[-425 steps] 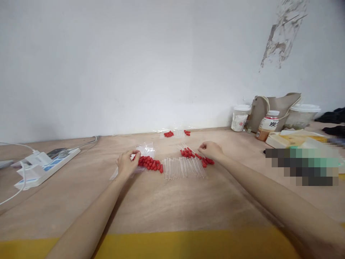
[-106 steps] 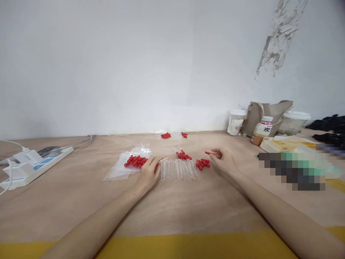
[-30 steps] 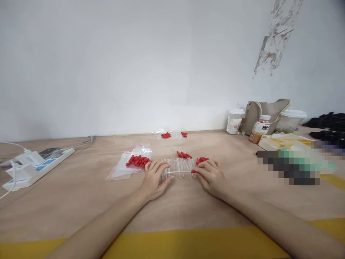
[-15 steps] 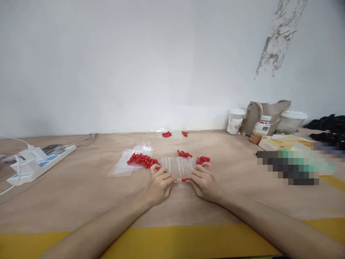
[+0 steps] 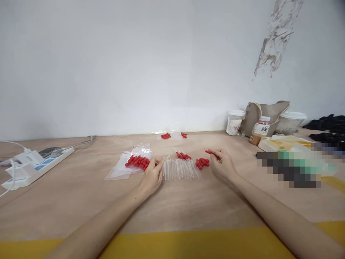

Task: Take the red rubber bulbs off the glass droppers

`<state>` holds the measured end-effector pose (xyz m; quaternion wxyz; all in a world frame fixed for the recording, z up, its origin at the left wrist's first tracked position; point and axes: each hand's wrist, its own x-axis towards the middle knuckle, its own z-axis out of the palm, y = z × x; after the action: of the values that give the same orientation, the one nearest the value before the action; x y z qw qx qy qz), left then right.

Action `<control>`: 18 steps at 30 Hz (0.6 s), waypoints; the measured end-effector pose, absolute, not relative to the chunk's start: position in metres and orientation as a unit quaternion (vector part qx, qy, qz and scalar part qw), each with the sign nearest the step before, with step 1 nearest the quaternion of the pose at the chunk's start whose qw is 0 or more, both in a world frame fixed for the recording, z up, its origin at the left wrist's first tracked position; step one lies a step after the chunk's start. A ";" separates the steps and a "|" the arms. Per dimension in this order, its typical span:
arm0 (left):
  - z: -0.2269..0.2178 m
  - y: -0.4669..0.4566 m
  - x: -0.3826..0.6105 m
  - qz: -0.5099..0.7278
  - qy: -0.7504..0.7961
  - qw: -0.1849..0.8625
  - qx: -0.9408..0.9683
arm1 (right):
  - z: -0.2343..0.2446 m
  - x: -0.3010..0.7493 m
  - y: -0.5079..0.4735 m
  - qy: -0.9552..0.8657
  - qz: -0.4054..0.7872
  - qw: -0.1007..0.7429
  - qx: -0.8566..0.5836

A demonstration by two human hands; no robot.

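Note:
My left hand [image 5: 153, 175] is closed, with a thin pale stick [image 5: 167, 157] poking out from its fingertips. It hovers at the left end of a row of clear thin sticks [image 5: 181, 169]. Pinched in my right hand [image 5: 221, 163] is a slim red piece [image 5: 208, 152]. Just left of that hand lies a small group of red pieces [image 5: 202, 163]. A larger red pile [image 5: 137, 161] rests on clear plastic bags [image 5: 117, 170], left of my left hand. Behind the row, several sticks with red ends [image 5: 183, 155] lie together.
Against the wall sits a clear bag with red pieces [image 5: 166, 135]. A power strip [image 5: 51, 162] with cables is at the left. To the right stand a lidded cup [image 5: 235, 123], a bottle [image 5: 260, 130], a beige bag [image 5: 249, 115] and another tub [image 5: 291, 124].
My hands have drawn apart from the front of the stick row, where a red piece showed between them. The right hand moved right and away from me; the left moved back slightly.

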<state>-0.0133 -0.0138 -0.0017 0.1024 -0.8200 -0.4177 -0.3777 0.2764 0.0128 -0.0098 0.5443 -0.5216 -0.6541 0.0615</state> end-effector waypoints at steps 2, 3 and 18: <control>-0.001 -0.008 -0.013 -0.397 -0.398 0.101 -0.821 | -0.013 0.287 0.023 -0.625 0.090 0.545 -0.552; -0.002 -0.006 -0.013 -0.405 -0.390 0.098 -0.821 | -0.015 0.291 0.027 -0.612 0.104 0.550 -0.559; -0.006 -0.009 -0.006 -0.348 -0.316 0.098 -0.877 | -0.015 0.283 0.027 -0.674 0.081 0.477 -0.557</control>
<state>-0.0056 -0.0086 -0.0062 0.0981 -0.8772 -0.3159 -0.3481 0.2831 0.0267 -0.0148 0.4774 -0.5573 -0.6744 0.0811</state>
